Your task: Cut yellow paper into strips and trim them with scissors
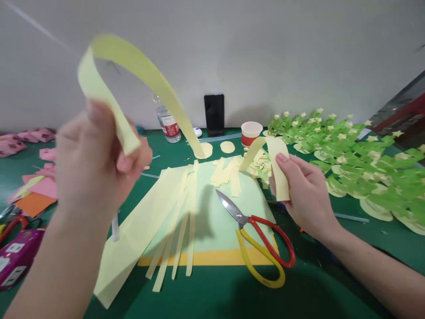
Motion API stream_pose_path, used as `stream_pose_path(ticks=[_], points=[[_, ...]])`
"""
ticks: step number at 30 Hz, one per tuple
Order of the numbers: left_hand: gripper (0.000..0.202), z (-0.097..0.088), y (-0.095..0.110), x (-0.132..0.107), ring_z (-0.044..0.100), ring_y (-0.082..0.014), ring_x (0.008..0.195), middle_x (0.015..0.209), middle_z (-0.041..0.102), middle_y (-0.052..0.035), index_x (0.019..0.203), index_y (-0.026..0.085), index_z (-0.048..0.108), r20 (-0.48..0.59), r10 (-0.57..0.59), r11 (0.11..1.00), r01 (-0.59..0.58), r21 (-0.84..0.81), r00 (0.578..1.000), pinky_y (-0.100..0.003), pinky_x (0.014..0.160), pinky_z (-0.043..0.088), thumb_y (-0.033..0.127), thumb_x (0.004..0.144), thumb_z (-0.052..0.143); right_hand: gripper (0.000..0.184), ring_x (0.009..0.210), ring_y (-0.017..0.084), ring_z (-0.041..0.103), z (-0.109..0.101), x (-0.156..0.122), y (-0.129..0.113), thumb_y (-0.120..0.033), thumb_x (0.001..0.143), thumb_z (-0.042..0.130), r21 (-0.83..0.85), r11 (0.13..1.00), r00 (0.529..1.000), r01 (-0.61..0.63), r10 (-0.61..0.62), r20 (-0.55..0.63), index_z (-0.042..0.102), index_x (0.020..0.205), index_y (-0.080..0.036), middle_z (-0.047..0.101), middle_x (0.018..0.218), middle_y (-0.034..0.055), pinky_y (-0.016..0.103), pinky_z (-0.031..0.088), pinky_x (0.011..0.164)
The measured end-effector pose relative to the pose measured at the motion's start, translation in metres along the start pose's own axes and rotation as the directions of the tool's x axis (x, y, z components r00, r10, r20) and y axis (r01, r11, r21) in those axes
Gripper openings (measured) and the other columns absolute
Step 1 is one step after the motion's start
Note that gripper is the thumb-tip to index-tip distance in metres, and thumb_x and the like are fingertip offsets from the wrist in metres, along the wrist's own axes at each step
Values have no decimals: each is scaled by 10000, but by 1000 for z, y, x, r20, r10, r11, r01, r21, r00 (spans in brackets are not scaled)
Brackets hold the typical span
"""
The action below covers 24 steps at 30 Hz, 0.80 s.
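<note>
My left hand [96, 155] is raised, closed on the end of a long pale-yellow paper strip [142, 66]. The strip arches up and over, its far end dropping near the yellow paper circles [205, 150]. Between thumb and fingers, my right hand [305, 190] pinches a second paper strip [279, 168], bent over at the top. Below and between the hands lie half-spread scissors [244, 219] with one red and one yellow handle. They rest on pale-green sheets [219, 235], beside several narrow strips [177, 221], short cut pieces [229, 173] and a wide yellow sheet [136, 239].
A water bottle [169, 126], upright phone [214, 116] and paper cup [251, 133] stand by the wall. Several green paper plants with stars [358, 155] fill the right. Pink paper pieces [43, 190] and a purple box [21, 257] lie left.
</note>
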State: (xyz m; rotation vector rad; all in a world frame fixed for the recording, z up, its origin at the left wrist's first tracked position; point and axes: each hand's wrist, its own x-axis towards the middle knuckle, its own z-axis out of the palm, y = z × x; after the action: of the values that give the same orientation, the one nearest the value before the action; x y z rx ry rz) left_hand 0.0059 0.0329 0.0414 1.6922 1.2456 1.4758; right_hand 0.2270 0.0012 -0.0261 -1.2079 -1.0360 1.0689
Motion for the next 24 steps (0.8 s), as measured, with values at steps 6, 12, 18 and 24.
stream_pose_path(ticks=[6,12,18,24], points=[[420,-10,-62,-78,316,-63,310,296,385,72,420,189,387,311,-676,728,670,143,668,-229,480,366,414,731,557,262,409,81,347,2,-3,2,-365,797,507,-19,995,990,-103,104,93,524,601,-193,400,489,-32,224,242,360],[401,-25,-76,-112,334,-100,315,332,378,59,533,181,504,364,-857,513,664,544,365,-213,411,304,495,775,439,137,460,78,442,9,-6,4,-303,784,496,13,943,898,-331,311,311,545,756,-178,493,579,-33,189,341,403],[162,-22,-63,-97,543,-172,589,639,589,-11,784,212,606,406,-576,814,450,369,709,-231,520,415,261,773,452,74,410,46,339,14,-12,5,-228,763,516,-114,917,813,-383,393,430,463,747,-178,425,536,-75,169,284,394],[234,36,-57,-69,601,-193,803,837,660,-59,821,172,624,578,-464,759,638,-132,671,-310,756,453,177,749,401,145,402,44,391,21,-24,2,-137,774,450,-226,879,618,-419,459,639,439,912,-178,562,569,-54,160,317,423]])
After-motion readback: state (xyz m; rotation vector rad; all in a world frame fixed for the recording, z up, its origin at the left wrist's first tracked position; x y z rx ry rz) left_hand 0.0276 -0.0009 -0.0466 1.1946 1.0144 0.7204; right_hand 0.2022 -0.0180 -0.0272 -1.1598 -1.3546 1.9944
